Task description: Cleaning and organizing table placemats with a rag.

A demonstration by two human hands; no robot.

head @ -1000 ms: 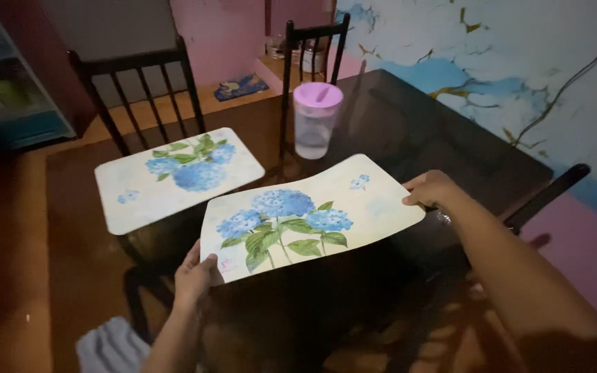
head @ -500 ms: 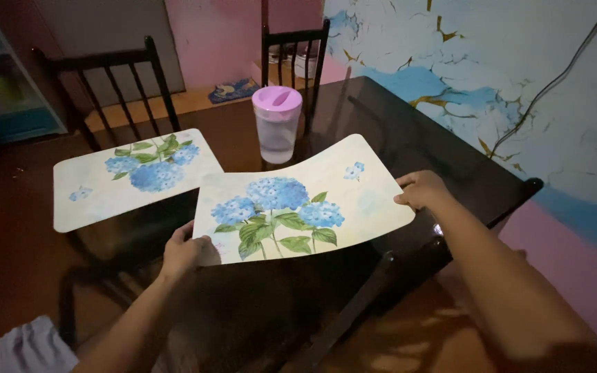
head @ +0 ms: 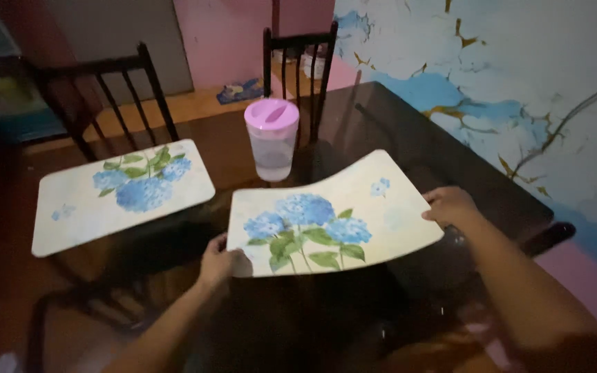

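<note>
Over dark table (head: pixel 409 138), fingers (head: pixel 443 200) pinching floral placemat (head: pixel 333 221)

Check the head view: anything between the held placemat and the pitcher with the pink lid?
Nothing. In the head view only bare dark glass table separates the held placemat from the pitcher.

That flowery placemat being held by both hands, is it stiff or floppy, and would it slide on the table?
The held placemat looks semi-flexible: it bows between the left hand and right hand without drooping. It is probably light, since fingertip pinches carry it. On the glossy dark table it may slide easily.
</note>
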